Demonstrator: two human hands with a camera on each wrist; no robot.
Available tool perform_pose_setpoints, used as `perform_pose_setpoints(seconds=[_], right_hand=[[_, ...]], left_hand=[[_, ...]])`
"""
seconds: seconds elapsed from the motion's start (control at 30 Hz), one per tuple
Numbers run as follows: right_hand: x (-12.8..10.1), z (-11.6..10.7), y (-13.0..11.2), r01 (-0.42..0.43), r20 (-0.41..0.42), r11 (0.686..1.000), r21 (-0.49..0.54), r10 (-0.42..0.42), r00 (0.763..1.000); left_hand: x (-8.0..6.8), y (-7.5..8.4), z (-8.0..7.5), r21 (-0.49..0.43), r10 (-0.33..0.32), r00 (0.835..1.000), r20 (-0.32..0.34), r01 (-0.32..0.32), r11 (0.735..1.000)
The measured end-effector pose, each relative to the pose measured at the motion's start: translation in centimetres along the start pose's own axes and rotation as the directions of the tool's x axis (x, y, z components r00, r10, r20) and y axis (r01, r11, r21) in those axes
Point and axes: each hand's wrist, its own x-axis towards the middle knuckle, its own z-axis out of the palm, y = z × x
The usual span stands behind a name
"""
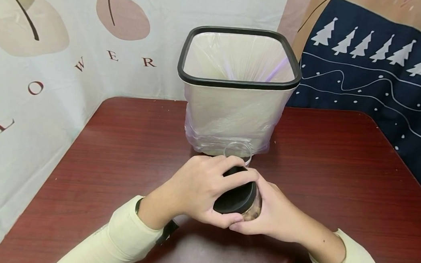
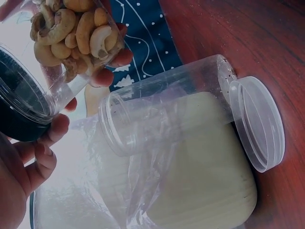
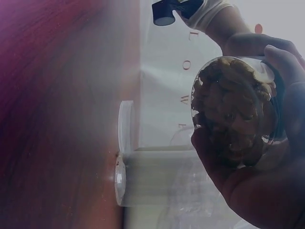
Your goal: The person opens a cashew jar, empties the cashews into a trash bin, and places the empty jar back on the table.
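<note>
A clear jar of cashews (image 2: 78, 36) with a black screw lid (image 1: 237, 197) is held up off the table between both hands. My left hand (image 1: 207, 189) grips the lid from above, its fingers spread round the rim. Lower down, my right hand (image 1: 278, 212) holds the jar's clear body, fingers on one side and thumb on the other. The lid sits on the jar mouth. Beyond the hands stands a second, empty clear jar (image 2: 167, 102) without a lid, mostly hidden in the head view. A translucent lid (image 2: 259, 126) stands on its edge beside that jar's base.
A pale bin (image 1: 233, 112) with a black rim and a thin plastic liner stands at the back of the dark red table (image 1: 130, 142), close behind the empty jar. Printed cloths (image 1: 127, 74) hang behind and to the left of the table.
</note>
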Motion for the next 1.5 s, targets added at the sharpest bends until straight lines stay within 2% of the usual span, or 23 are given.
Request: perform_pose_setpoints(seconds=[0.53, 1.0, 1.1, 1.3, 1.5], right_hand=[[-0.1, 0.4, -0.1, -0.032, -0.051, 0.998, -0.052, 0.03, 0.998], [0.0, 0.7, -0.1, -0.014, -0.071, 0.999, -0.05, 0.01, 0.997], [0.0, 0.6, -0.1, -0.014, -0.053, 0.999, -0.029, 0.013, 0.998], [-0.1, -0.1, -0.1, -0.077, 0.036, 0.995, 0.066, 0.075, 0.997], [0.0, -0.6, 0.0, -0.064, 0.083, 0.994, 0.091, 0.057, 0.995]], left_hand=[[-0.1, -0.1, 0.3, -0.038, -0.015, 1.0, 0.008, 0.015, 0.999], [-0.1, -0.1, 0.2, -0.06, -0.021, 1.0, 0.011, 0.022, 0.998], [-0.1, -0.1, 0.2, -0.068, -0.014, 1.0, 0.012, 0.015, 0.998], [-0.1, -0.2, 0.0, -0.082, 0.0, 0.999, 0.042, 0.003, 0.997], [-0.2, -0.2, 0.0, -0.082, 0.014, 0.997, 0.078, -0.008, 0.997]])
